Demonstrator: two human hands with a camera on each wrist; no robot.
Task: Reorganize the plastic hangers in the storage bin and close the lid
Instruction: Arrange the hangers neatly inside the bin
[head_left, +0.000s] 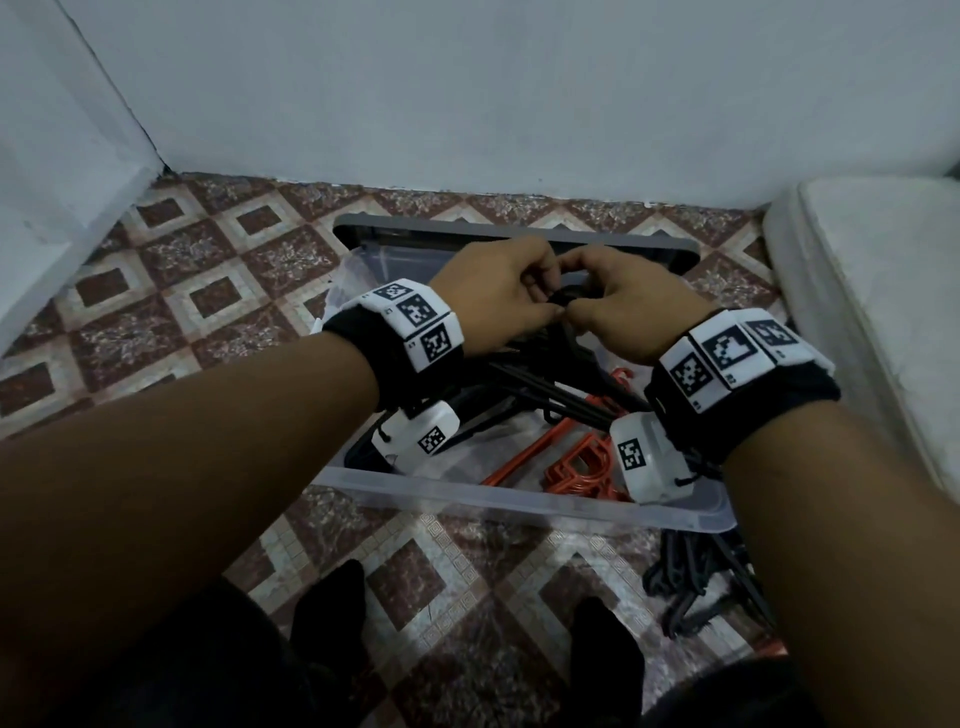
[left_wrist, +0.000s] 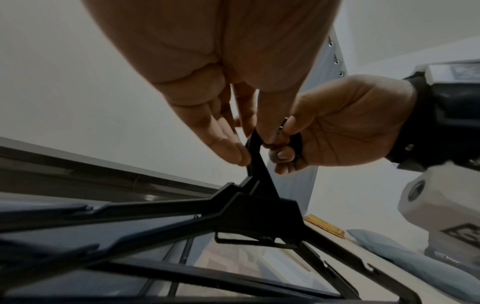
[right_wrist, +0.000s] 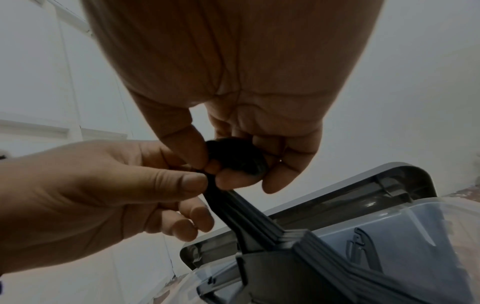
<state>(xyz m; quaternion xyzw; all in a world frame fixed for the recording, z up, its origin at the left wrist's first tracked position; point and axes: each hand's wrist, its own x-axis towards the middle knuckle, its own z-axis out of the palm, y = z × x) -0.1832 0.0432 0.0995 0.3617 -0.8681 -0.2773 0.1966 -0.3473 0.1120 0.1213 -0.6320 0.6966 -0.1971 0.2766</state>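
A bundle of black plastic hangers (head_left: 545, 374) hangs over the clear storage bin (head_left: 519, 500). My left hand (head_left: 519, 296) pinches the bundle's neck (left_wrist: 255, 164) between thumb and fingers. My right hand (head_left: 602, 304) curls its fingers round the hook tops (right_wrist: 233, 156), touching the left hand (right_wrist: 103, 195). Orange hangers (head_left: 571, 460) lie in the bin's bottom. The grey lid (head_left: 519, 231) leans behind the bin, against the wall. The hook tops are hidden from the head view by my hands.
More black hangers (head_left: 696, 582) lie on the patterned floor tiles to the right of the bin. A white padded object (head_left: 883, 312) runs along the right side. The wall stands close behind the lid. My black-socked feet (head_left: 332, 608) are just before the bin.
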